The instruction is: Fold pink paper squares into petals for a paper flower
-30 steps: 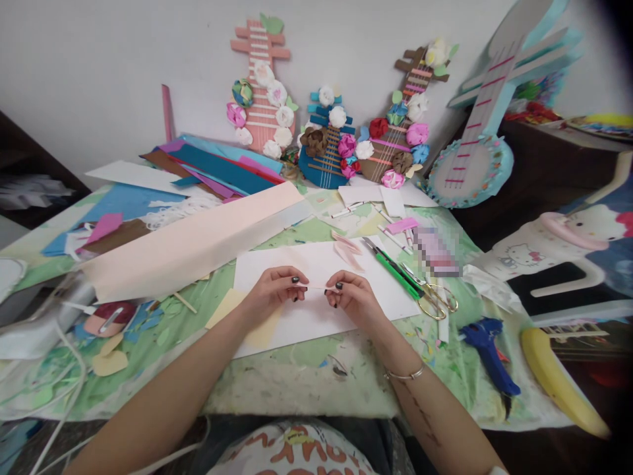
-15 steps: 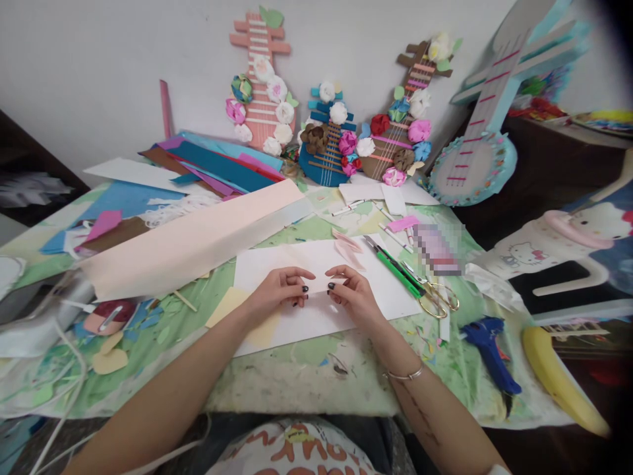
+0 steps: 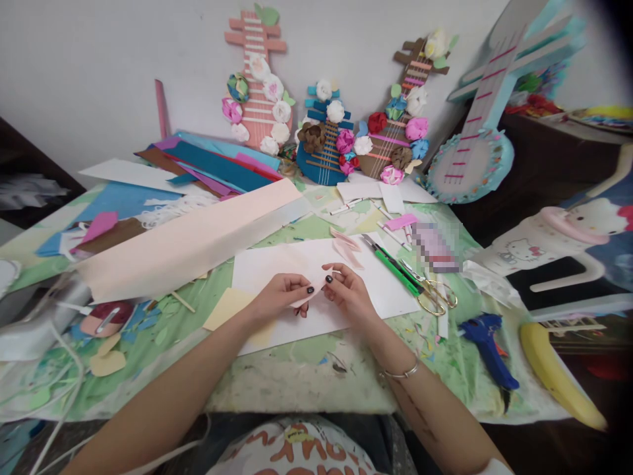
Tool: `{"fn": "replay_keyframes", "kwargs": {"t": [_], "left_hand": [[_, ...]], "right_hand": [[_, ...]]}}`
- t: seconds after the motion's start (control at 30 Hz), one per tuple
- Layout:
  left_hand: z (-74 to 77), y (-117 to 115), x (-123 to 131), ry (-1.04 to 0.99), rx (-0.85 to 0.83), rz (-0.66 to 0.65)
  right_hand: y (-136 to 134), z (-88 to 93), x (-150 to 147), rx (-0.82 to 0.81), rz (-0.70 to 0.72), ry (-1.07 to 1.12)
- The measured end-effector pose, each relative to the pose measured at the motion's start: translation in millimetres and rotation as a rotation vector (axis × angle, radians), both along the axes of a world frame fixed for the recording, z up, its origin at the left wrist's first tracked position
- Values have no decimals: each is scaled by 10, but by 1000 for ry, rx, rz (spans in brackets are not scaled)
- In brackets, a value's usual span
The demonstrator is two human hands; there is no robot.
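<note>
Both hands meet over a white sheet of paper (image 3: 270, 260), pinching a small pale pink paper piece (image 3: 316, 288) between them. My left hand (image 3: 285, 295) grips its left side between thumb and fingers. At the other side, the thumb and fingertips of my right hand (image 3: 347, 290) press on it. Fingers cover much of the piece, so its full shape is hidden. Several pink paper petals (image 3: 347, 249) lie on the white sheet just beyond my right hand. Yellow paper (image 3: 230, 309) sits by my left wrist.
Right of the sheet lie a green cutter (image 3: 395, 269), gold-handled scissors (image 3: 438, 297), a blue glue gun (image 3: 489, 349) and a banana (image 3: 558, 376). A long pale pink paper strip (image 3: 192, 244) spans the left. Flower-covered paper instruments (image 3: 324, 155) stand along the wall.
My hands have come closer together, and the left fingers have turned. The pale pink paper piece, hardly visible before, now shows between them. The camera view has shifted slightly.
</note>
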State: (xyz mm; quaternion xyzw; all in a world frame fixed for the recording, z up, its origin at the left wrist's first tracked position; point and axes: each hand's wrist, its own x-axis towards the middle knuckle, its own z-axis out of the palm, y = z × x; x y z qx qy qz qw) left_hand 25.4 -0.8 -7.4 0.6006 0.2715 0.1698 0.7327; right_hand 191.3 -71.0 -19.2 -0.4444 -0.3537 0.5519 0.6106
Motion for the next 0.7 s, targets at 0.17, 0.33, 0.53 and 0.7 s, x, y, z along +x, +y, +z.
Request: {"fn": "replay_keyframes", "kwargs": {"t": [0.17,0.33,0.53,0.7], "left_hand": [[-73,-2,22,-49,31,74],[-98,-54,44,-57,63,48],[-103,-61,57,-50,134,116],[-71,-15,32,-73,164,194]], "right_hand": [[-2,-22,-52,-31,32,-18],[-14,-29,-60,-19,32,-105],[-34,-7,-33,-10,80,-217],[-89,-3,-73,-14,200,-307]]}}
